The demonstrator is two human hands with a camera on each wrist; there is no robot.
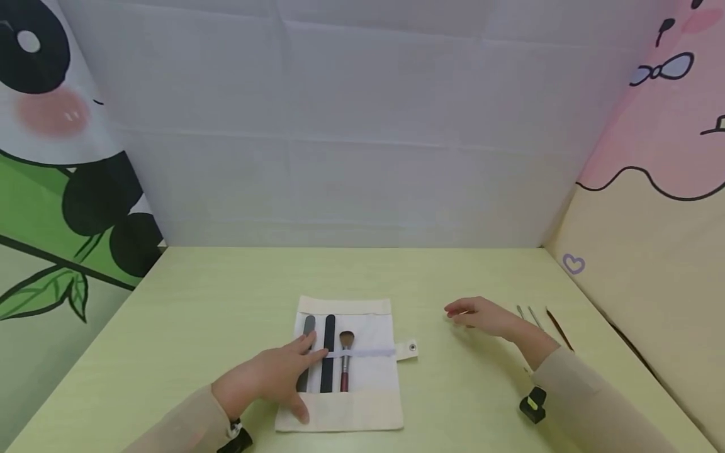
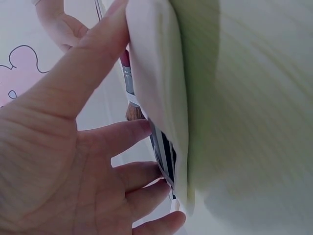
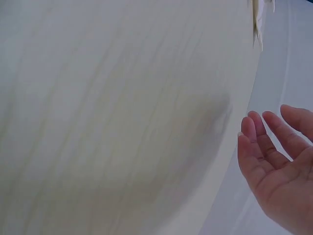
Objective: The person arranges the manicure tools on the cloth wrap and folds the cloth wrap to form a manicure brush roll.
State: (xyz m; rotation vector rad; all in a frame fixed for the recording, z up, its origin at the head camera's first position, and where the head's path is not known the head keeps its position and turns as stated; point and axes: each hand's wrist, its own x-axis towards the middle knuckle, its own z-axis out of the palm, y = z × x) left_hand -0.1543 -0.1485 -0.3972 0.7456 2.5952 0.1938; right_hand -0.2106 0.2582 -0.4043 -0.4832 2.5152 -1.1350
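Observation:
An unrolled cream cloth pouch [image 1: 372,374] lies on the table with a pale elastic band across its middle. Tucked into it are a grey flat file [image 1: 309,323], a black flat file [image 1: 327,375] and a brush [image 1: 345,362] with a brown head and red handle. My left hand [image 1: 275,375] rests with spread fingers over the pouch's left side, partly covering the grey file. In the left wrist view, its thumb lies along the pouch's edge. My right hand [image 1: 481,316] hovers over the table right of the pouch, fingers loosely bent and holding nothing.
A snap tab [image 1: 408,350] sticks out from the pouch's right side. Beyond the right wrist lie a thin dark brown stick [image 1: 559,327] and two thin pale sticks [image 1: 535,316]. White and cartoon-printed panels stand round the table [image 1: 226,296].

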